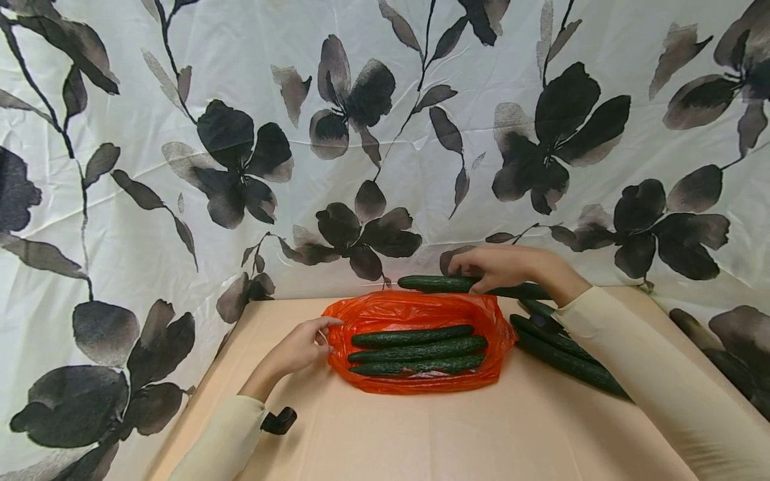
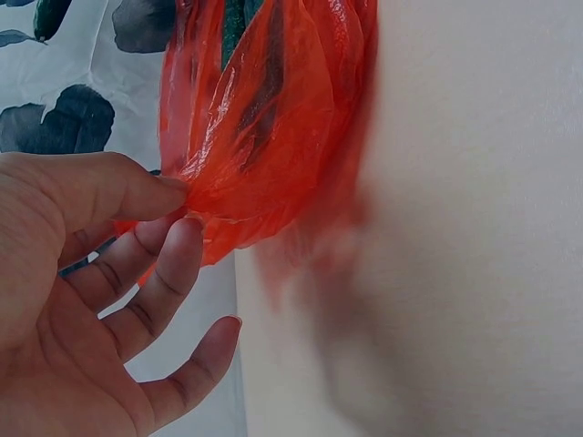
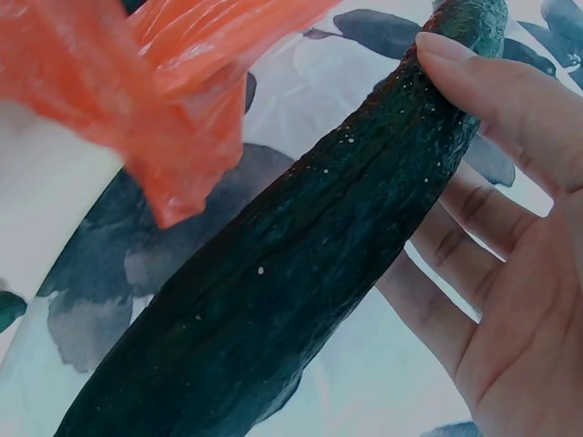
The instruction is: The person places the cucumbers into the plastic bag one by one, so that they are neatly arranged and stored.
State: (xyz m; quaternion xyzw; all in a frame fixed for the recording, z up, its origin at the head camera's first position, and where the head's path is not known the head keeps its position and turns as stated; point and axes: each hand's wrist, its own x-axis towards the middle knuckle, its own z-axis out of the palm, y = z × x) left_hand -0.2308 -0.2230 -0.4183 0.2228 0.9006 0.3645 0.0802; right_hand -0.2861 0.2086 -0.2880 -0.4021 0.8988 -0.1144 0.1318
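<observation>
My right hand (image 1: 502,266) holds a long dark green cucumber (image 1: 430,284) just behind the bag, lying roughly level. In the right wrist view, thumb and fingers grip that cucumber (image 3: 273,264) near one end. An orange plastic bag (image 1: 415,308) lies with its mouth spread, and three cucumbers (image 1: 418,349) rest side by side in it. At the bag's left edge, my left hand (image 1: 303,344) pinches the thin plastic. The left wrist view shows thumb and forefinger on the gathered film (image 2: 264,173), the other fingers loosely bent.
More cucumbers (image 1: 565,357) lie on the right of the table (image 1: 385,434), partly hidden by my right sleeve. A small black object (image 1: 279,421) shows beside my left wrist. White cloth with dark flowers (image 1: 445,187) hangs behind the table.
</observation>
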